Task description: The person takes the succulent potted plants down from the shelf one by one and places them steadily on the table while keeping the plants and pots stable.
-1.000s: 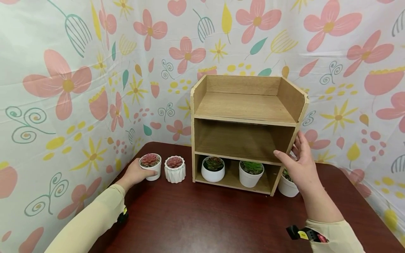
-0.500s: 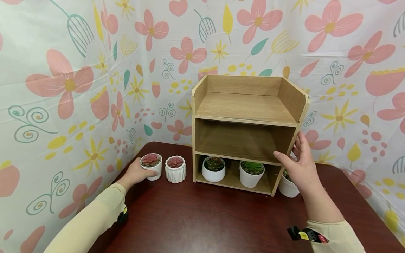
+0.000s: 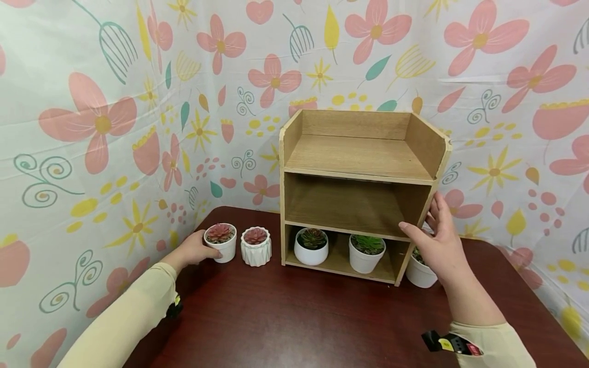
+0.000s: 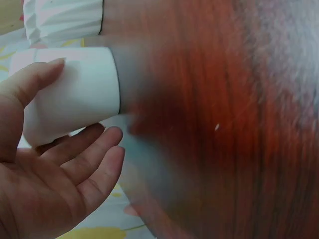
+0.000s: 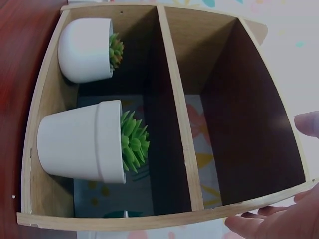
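Observation:
My left hand [image 3: 190, 249] is at a white pot [image 3: 226, 250] with a reddish succulent [image 3: 219, 232]. In the left wrist view the thumb lies along this pot's side, while several fingers stretch out loosely beneath it. A ribbed white pot [image 3: 256, 253] with a pink succulent stands to its right. My right hand [image 3: 439, 245] is at the right side of a wooden shelf unit [image 3: 359, 230], fingers against the outer panel and thumb spread in front. On the lowest level stand a round white pot [image 3: 311, 254] and a tapered white pot [image 3: 365, 261] with a green succulent.
Another white pot [image 3: 421, 275] stands just right of the shelf, partly behind the right hand. The shelf's top board [image 3: 359, 156] has raised sides. A dark red wooden table [image 3: 294, 322] carries everything, against a flower-printed cloth [image 3: 152, 102] at the back and left.
My left hand has drawn back slightly to the left, and its thumb covers less of the pot. The right hand and the shelf stay in place.

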